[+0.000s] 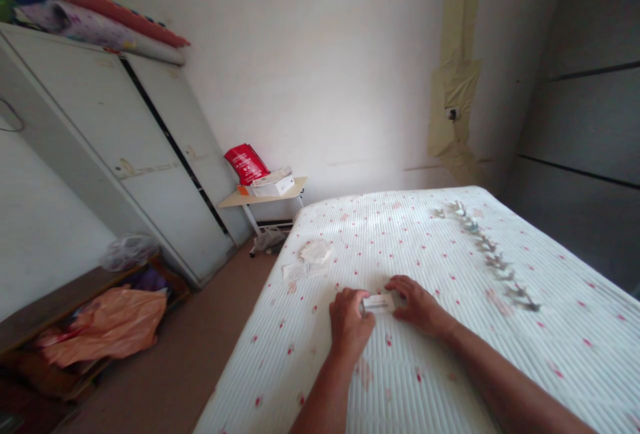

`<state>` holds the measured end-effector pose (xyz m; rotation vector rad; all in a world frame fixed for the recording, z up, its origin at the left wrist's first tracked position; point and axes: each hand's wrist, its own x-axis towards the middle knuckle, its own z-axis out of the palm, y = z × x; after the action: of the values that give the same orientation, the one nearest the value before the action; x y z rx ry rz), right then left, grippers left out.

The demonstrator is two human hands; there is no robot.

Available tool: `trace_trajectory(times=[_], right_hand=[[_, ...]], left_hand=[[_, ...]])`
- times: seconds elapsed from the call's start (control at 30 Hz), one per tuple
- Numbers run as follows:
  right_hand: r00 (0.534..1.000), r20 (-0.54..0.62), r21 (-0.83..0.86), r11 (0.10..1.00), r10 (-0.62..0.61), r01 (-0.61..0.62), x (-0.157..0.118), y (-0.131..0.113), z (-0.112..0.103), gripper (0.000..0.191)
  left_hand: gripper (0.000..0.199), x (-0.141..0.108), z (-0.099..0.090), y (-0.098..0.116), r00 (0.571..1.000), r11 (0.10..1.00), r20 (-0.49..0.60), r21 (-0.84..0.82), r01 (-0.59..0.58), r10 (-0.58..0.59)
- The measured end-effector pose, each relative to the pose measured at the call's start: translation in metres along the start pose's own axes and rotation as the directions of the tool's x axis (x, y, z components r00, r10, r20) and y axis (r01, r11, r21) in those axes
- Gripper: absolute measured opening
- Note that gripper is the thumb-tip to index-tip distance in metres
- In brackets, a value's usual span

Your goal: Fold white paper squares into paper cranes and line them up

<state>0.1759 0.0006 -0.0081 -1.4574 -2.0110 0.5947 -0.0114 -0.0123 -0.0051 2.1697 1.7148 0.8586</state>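
Note:
My left hand (349, 319) pinches the left end of a small folded piece of printed paper (379, 303), low over the mattress (425, 261). At its right end my right hand (419, 306) is curled, with thumb and fingers closed around that edge. The paper is a flat strip between the two hands, its ends partly hidden by my fingers. To the right, a slanting row of several small folded paper figures (495, 261), like paper cranes, stands on the mattress. Left of my hands lie a stack of loose printed paper (316, 250) and a flat printed sheet (299, 272).
A small table (230, 200) beyond the mattress's left corner bears a red bag (246, 164) and a white box (274, 185). Grey cabinets (115, 127) stand left, with rolled mats (110, 26) on top. An orange plastic bag (113, 327) lies on a low bench at lower left.

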Motion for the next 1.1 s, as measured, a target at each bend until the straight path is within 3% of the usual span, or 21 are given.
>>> trace_trajectory(times=[0.2,0.6,0.87,1.1], right_hand=[[1.0,-0.026,-0.049,0.999,0.013,-0.014,-0.002,-0.005,0.002,0.041],[0.999,-0.027,-0.049,0.998,-0.033,0.032,-0.009,-0.019,-0.003,0.019],[0.99,0.016,-0.082,0.987,-0.139,0.14,-0.009,-0.016,-0.004,0.018],[0.984,0.032,-0.102,0.979,-0.176,0.179,-0.01,-0.018,-0.006,0.021]], left_hand=[[0.043,-0.001,0.002,-0.001,1.0,1.0,-0.013,-0.001,-0.014,0.014],[0.029,-0.001,0.003,0.001,0.982,0.985,-0.125,-0.082,-0.149,0.138],[0.024,-0.002,0.006,0.0,0.965,0.97,-0.176,-0.119,-0.214,0.192],[0.025,-0.003,-0.001,0.005,0.961,0.963,-0.209,-0.164,-0.215,0.179]])
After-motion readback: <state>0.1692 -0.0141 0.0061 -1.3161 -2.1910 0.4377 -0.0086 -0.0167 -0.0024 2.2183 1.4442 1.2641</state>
